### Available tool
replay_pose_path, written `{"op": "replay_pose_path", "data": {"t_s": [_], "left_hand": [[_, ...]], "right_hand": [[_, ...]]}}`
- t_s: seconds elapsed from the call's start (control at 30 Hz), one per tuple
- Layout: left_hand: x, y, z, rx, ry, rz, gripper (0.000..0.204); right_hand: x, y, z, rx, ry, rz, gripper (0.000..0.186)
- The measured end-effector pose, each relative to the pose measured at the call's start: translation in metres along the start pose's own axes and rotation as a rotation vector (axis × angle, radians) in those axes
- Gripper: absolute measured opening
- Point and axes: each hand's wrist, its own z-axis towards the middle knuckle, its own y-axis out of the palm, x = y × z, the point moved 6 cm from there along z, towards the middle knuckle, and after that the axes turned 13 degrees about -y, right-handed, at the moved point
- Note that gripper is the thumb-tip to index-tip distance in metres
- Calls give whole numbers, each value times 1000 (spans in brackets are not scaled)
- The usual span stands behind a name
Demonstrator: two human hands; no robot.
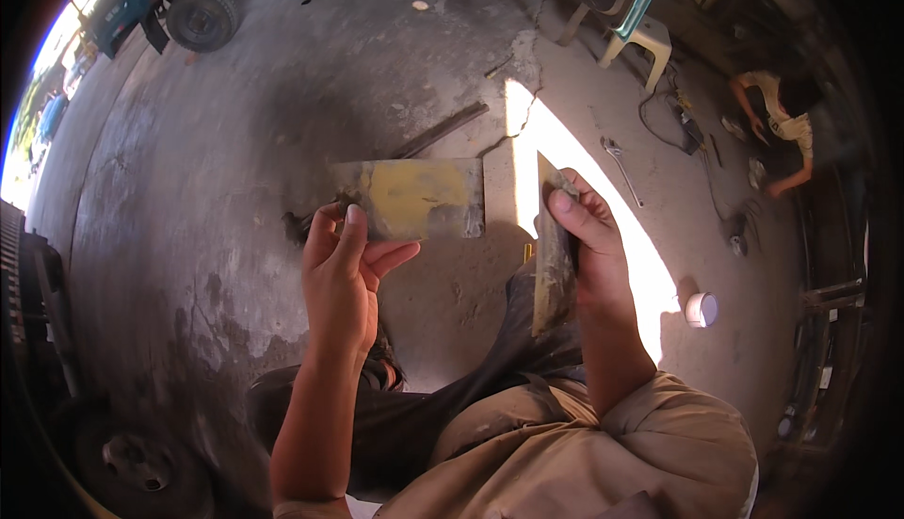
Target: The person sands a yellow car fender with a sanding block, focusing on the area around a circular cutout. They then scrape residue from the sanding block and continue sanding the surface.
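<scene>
My left hand [344, 255] pinches the lower left edge of a flat rectangular plate [405, 199] between thumb and fingers. Worn yellow and grey smears cover its face, which is turned toward me. In my right hand [593, 227] is a thin flat spreader [556, 269], held nearly upright and seen almost edge-on. The thumb presses on its upper part, and the far side is hidden by the fingers. A gap separates the two pieces, both raised above my lap.
A dark metal bar [443, 130] and a wrench [621, 170] lie on the concrete floor. A white tub [701, 310] stands at right, near cables and a power tool [689, 131]. Another person [782, 123] crouches far right. A plastic stool [642, 48] and vehicle wheel [201, 18] are farther off.
</scene>
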Motion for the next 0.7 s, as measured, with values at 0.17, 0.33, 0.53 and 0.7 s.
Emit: {"op": "replay_pose_path", "data": {"t_s": [0.17, 0.33, 0.53, 0.7], "left_hand": [[8, 22, -10, -173, 19, -54, 23], [-2, 22, -15, -391, -110, -91, 59], [-26, 4, -21, -368, -171, 36, 53], [-38, -37, -14, -748, 98, 307, 59]], "right_hand": [[19, -11, 9, 25, -50, -94, 16], [18, -12, 13, -75, -78, -251, 16], [17, 3, 12, -167, -124, -428, 21], [11, 6, 13, -229, -170, -591, 20]]}}
